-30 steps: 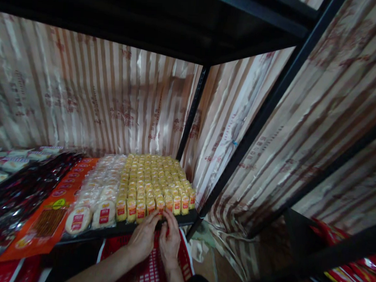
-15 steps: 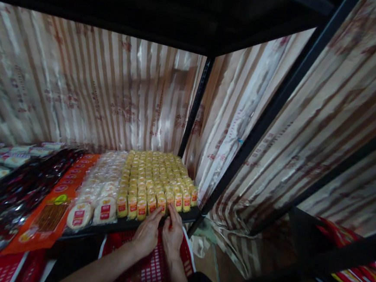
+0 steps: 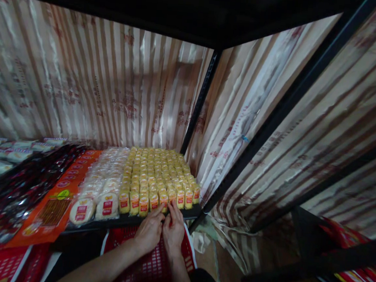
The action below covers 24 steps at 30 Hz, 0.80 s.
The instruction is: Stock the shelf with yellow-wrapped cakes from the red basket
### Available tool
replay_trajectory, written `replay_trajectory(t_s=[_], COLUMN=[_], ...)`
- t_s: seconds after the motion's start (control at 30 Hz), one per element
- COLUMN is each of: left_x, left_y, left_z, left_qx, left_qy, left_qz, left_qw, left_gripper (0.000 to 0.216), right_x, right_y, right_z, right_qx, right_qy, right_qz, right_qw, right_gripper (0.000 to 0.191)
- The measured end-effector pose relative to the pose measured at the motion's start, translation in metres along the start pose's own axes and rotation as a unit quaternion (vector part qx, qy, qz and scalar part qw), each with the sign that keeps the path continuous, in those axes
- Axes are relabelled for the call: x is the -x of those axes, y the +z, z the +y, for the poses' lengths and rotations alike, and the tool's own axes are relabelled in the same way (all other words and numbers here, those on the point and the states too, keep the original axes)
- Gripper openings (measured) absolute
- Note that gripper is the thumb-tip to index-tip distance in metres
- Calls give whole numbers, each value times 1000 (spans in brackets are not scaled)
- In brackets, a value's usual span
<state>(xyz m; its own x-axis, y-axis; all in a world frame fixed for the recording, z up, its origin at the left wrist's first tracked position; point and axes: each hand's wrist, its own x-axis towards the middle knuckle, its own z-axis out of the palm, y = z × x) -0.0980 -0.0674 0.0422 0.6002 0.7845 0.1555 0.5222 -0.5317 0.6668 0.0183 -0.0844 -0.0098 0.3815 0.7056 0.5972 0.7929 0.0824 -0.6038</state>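
Both hands at the front of the shelf (image 3: 191,214), side by side, close together. Left hand (image 3: 150,233): fingers (image 3: 158,212) reaching forward, slightly bent, tips against the front row of yellow wrapped packets (image 3: 159,173). Right hand (image 3: 173,233): fingers likewise extended and lightly curved, tips at the same row, just right of the left hand's. Cannot tell whether either hand grips a packet or only rests on it; thumbs partly hidden between the hands.

Yellow packets stand in tight rows, from the fingertips back toward the striped curtain (image 3: 130,88), spreading to both sides of the fingers. Left of the fingers, next to the yellow block: round white packets (image 3: 107,206). Further left: an orange packet (image 3: 52,213), then dark shiny packets (image 3: 25,184). Below the fingers, a red basket (image 3: 150,264). Right of the fingers, a black post (image 3: 259,151), slanting in view.
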Motion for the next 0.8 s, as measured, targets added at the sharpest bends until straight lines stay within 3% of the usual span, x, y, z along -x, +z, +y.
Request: replay_trajectory(t_s=[0.27,0.6,0.8], left_x=[-2,-1,1], left_y=[2,1,0], left_z=[-1,2,1], left_qx=[6,20,2], left_qy=[-7,-16,-17], left_qz=[14,17,9], left_qw=[1000,1000,1000], left_gripper=[39,44,45], right_x=[-1,-1,-5], right_y=[-3,-5,-5], right_z=[-2,-6,-2], right_qx=[3,-30,-16], right_qy=[6,26,61], right_qz=[-7,37,83], right_qw=[1000,999,995], right_gripper=[42,35,40])
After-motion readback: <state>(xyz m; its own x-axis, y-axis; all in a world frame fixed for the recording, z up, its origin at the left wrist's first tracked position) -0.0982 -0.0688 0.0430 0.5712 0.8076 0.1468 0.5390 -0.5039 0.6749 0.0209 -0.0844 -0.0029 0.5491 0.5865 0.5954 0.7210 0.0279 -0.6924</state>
